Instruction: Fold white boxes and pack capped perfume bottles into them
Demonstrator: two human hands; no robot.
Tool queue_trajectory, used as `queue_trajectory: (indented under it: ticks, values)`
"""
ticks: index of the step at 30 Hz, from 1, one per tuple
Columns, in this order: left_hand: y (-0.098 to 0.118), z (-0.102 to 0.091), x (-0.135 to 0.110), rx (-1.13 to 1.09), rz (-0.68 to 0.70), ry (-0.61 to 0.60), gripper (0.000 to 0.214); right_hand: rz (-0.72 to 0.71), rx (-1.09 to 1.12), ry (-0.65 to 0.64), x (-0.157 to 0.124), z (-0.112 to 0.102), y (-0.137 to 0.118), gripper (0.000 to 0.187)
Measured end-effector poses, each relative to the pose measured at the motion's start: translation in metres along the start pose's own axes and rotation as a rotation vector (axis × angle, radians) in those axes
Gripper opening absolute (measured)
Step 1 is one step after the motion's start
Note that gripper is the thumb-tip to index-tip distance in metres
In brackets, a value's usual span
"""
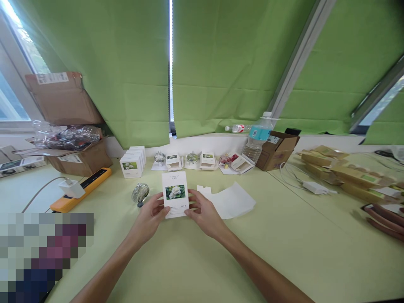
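Between my two hands is a small white box (175, 206) with a white flower printed on its front, held upright over the table. My left hand (155, 210) pinches its left edge, thumb on the front. At its right edge my right hand (202, 210) grips with thumb in front and fingers behind. Left of the box a round clear glass bottle (140, 192) lies tilted on the table. White paper sheets (235, 202) lie just beyond my right hand. Farther back stands a row of white flower boxes (131, 168).
An orange power strip (80, 191) with a white charger lies at left, before a cardboard box (78, 158) of clear plastic. Small glass bottles and opened boxes (207, 160) line the back. A large water bottle (259, 136), a brown carton (277, 149) and a white adapter (315, 187) are at right.
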State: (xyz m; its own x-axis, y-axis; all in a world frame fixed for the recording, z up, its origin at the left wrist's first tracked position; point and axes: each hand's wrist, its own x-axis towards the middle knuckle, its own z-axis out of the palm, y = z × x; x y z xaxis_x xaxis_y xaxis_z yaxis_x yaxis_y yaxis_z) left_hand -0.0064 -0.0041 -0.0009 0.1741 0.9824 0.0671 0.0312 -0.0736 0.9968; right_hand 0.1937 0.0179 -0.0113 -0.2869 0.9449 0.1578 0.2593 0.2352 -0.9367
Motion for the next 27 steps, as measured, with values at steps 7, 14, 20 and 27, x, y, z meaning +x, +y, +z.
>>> queue_trajectory:
  ticks: [7, 14, 20, 27]
  values:
    - [-0.0008, -0.001, 0.0014, 0.076, 0.026, 0.054, 0.047, -0.104, -0.158, 0.027, -0.0001, 0.0006, -0.0028, 0.047]
    - [-0.0033, 0.0008, 0.0023, 0.06, 0.082, 0.079, 0.041, -0.138, -0.256, 0.051, 0.0, 0.0015, -0.0006, 0.044]
    - [-0.0024, 0.002, 0.0021, 0.078, 0.077, 0.071, 0.035, -0.134, -0.311, 0.055, -0.0002, 0.0007, -0.0015, 0.043]
    - [0.0007, 0.0032, -0.0002, 0.118, 0.056, 0.117, 0.037, -0.107, -0.343, 0.101, 0.0007, -0.0014, -0.0014, 0.049]
